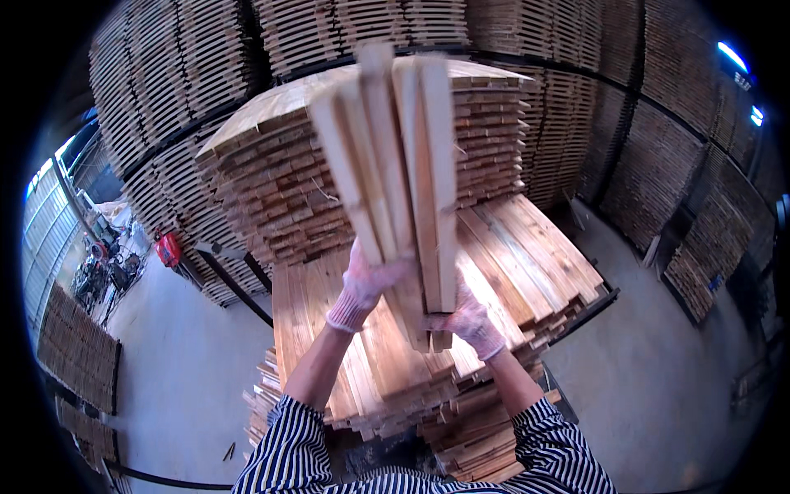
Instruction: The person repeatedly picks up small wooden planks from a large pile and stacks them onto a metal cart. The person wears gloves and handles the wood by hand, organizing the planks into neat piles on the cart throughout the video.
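Note:
Both my hands wear pale knitted work gloves and grip a bundle of wooden boards from its two sides. The several boards stand tilted up and away from me, their far ends fanned slightly apart and blurred. My left hand is closed on the bundle's left side, with its fingers across the boards. Lower down on the right, my right hand is closed around the near ends. Beneath them lies a low stack of planks, its top layer laid side by side. Behind it rises a taller board stack.
Tall racks of stacked boards line the back, and more stacks stand at the right. Loose wood pieces lie close in front of me. A red object hangs at the left, near cluttered machinery. Concrete floor shows on both sides.

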The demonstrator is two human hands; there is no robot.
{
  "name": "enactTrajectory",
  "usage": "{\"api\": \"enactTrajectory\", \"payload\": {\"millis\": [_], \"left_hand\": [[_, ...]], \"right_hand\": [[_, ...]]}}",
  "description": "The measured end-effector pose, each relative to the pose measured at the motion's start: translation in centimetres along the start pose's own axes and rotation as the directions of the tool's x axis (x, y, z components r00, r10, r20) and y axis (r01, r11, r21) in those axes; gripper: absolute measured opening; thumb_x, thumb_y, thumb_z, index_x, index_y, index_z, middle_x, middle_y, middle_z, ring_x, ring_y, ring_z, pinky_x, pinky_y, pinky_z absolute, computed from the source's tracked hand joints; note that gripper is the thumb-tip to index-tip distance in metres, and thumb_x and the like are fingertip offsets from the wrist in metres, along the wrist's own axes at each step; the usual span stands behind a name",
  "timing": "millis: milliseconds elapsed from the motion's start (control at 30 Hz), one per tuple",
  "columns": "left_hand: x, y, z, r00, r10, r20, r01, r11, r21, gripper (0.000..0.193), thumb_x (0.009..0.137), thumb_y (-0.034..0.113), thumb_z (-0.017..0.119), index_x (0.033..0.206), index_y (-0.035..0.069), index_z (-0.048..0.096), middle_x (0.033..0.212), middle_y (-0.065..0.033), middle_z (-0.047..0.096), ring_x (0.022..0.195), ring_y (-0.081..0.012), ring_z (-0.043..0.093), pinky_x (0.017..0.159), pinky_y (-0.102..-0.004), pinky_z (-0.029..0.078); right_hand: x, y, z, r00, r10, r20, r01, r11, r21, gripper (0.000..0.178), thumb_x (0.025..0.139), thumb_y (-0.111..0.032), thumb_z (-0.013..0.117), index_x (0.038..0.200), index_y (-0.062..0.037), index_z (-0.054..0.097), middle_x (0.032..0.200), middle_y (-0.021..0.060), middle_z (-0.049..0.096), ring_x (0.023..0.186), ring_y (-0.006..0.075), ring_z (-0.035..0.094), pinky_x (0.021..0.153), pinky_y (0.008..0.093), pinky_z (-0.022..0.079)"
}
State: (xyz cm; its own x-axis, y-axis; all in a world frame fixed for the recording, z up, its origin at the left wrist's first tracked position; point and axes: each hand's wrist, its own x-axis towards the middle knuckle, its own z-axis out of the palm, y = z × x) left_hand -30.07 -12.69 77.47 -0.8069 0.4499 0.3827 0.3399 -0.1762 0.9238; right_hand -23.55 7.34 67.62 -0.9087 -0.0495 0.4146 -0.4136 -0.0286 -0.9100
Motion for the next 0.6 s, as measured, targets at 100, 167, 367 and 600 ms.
{"api": "enactTrajectory", "payload": {"millis": [100, 167, 367, 600], "left_hand": [[-0.7, -6.9, -6.0, 0.957, 0.24, 0.164, -0.29, 0.846, 0.447, 0.064, 0.079, 0.013, 0.092, 0.135, 0.001, 0.062, 0.123, -0.01, 0.074, 0.109, -0.0225, 0.072, 0.09, -0.0368, 0.062], [-0.5, -7.5, -6.2, 0.967, 0.126, 0.22, -0.199, 0.917, 0.347, 0.063, 0.077, 0.014, 0.094, 0.131, 0.002, 0.066, 0.122, -0.0086, 0.074, 0.111, -0.0199, 0.07, 0.092, -0.0358, 0.06], [0.8, -5.5, -3.9, 0.992, 0.123, 0.016, -0.124, 0.987, 0.101, 0.057, 0.074, 0.013, 0.094, 0.124, 0.002, 0.069, 0.113, -0.0064, 0.076, 0.107, -0.0163, 0.069, 0.094, -0.0358, 0.058], [0.1, 3.8, -13.0, 0.876, -0.479, 0.051, 0.44, 0.839, 0.319, 0.055, 0.069, 0.016, 0.093, 0.116, 0.002, 0.067, 0.104, -0.0102, 0.073, 0.095, -0.0235, 0.072, 0.084, -0.0374, 0.061]], "right_hand": [[2.0, 5.5, 2.4, 0.996, 0.024, 0.091, -0.027, 0.999, 0.032, 0.108, 0.063, -0.017, 0.098, 0.151, -0.0034, 0.037, 0.136, 0.0147, 0.06, 0.126, 0.026, 0.059, 0.11, 0.0393, 0.05], [2.1, 6.2, 0.3, 0.991, 0.091, 0.096, -0.072, 0.979, -0.189, 0.109, 0.063, -0.019, 0.098, 0.151, -0.0032, 0.037, 0.136, 0.0152, 0.059, 0.126, 0.0261, 0.058, 0.111, 0.0394, 0.049], [6.2, 1.9, 0.4, 0.972, 0.194, 0.13, -0.2, 0.979, 0.035, 0.119, 0.064, -0.027, 0.098, 0.157, -0.0026, 0.028, 0.143, 0.0169, 0.052, 0.133, 0.0291, 0.052, 0.117, 0.0448, 0.044], [9.7, -5.4, -9.8, 0.901, 0.358, 0.246, -0.272, 0.907, -0.323, 0.114, 0.062, -0.018, 0.096, 0.157, -0.0047, 0.034, 0.142, 0.0138, 0.054, 0.136, 0.0238, 0.048, 0.113, 0.0379, 0.043]]}}
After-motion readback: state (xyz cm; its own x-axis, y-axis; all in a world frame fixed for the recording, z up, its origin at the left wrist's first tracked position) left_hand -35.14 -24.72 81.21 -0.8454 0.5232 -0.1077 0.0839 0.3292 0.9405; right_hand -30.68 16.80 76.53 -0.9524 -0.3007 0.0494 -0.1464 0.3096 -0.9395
